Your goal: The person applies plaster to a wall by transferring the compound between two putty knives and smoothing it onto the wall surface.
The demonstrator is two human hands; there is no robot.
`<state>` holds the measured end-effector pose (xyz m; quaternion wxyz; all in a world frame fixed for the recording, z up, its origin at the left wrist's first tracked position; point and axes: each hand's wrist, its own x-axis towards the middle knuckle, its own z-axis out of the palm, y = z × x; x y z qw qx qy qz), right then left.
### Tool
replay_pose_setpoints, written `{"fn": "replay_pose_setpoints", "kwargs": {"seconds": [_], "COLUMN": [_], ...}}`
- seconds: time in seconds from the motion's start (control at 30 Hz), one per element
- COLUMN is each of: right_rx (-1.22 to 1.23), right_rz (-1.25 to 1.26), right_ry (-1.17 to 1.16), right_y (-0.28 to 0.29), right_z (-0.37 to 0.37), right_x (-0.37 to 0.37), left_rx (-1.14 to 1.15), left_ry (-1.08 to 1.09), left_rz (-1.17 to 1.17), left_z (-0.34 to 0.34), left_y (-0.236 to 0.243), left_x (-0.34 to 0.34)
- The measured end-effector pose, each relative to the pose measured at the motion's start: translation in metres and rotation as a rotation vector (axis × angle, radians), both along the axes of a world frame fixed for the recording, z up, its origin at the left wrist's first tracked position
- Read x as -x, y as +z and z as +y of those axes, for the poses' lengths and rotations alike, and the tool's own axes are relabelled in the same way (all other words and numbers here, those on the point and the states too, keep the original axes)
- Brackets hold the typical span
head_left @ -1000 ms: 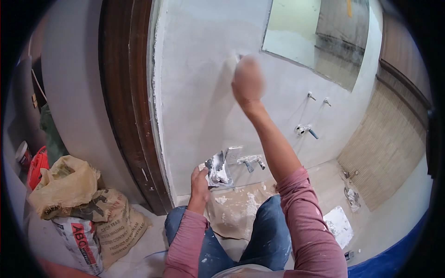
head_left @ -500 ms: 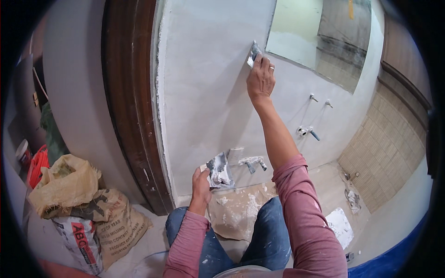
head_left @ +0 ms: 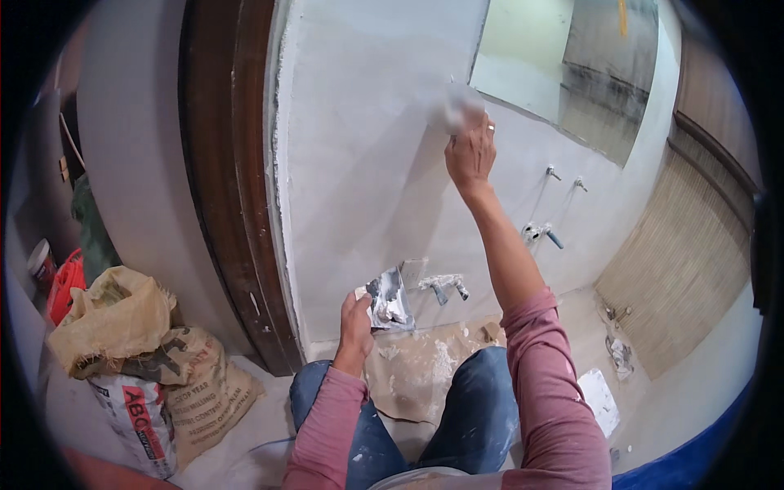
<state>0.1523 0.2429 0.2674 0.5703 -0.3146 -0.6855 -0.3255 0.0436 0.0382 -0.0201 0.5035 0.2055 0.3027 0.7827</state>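
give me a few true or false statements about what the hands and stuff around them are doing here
1. The right hand presses a putty knife to the grey wall. True.
2. The left hand is empty. False: it holds a putty-smeared metal plate.
3. Sacks lie at the person's left, by the dark wooden door frame. True.
4. The mirror is below the right hand. False: it is above and to its right.
5. Pipe fittings stick out of the wall right of the raised arm. True.
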Motion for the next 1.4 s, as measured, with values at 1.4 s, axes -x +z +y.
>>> {"fn": "replay_pose_setpoints", "kwargs": {"seconds": [1.4], "right_rx": [0.048], "right_rz": [-0.237], "right_ry": [0.076], "right_y": [-0.043], "right_z": [-0.014], "right_x": [0.030], "left_rx": [0.008], "left_ry": [0.010], "left_rz": [0.044], "left_z": [0.005], "left_y": [-0.011], "left_x": [0.005]}}
